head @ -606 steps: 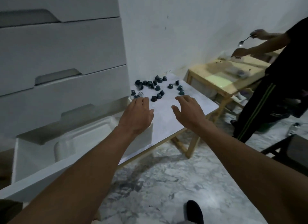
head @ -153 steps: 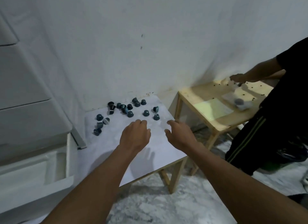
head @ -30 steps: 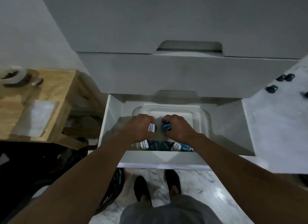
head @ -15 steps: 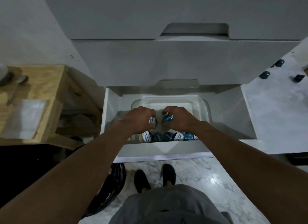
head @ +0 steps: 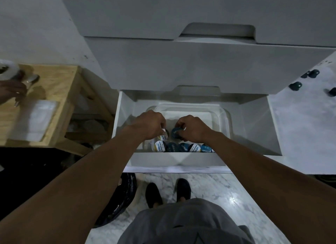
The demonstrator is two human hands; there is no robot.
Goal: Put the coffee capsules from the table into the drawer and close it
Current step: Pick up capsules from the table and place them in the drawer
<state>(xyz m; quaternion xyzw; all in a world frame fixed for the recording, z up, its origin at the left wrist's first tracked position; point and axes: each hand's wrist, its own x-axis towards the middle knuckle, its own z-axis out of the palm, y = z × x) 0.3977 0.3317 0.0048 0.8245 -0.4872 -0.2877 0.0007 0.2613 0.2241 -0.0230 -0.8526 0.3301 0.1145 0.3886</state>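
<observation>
The white bottom drawer (head: 254, 131) stands pulled out below me, with a clear plastic tray (head: 223, 113) inside it. Both my hands are low in the tray. My left hand (head: 149, 125) pinches a white-lidded capsule (head: 164, 135). My right hand (head: 192, 128) grips a blue-lidded capsule (head: 176, 132). A row of several capsules (head: 183, 147) lies on its side along the tray's near wall. A few dark capsules (head: 295, 85) remain on the white table (head: 305, 127) at the right.
Closed white drawers (head: 181, 62) rise above the open one. A wooden side table (head: 54, 91) stands at the left, with another person's hand (head: 11, 91) at its edge. A dark round object (head: 120, 194) lies on the marble floor by my feet.
Both hands stay in the tray holding their capsules, a little lower than before. The view has shifted slightly; another person's hand has appeared at the left table.
</observation>
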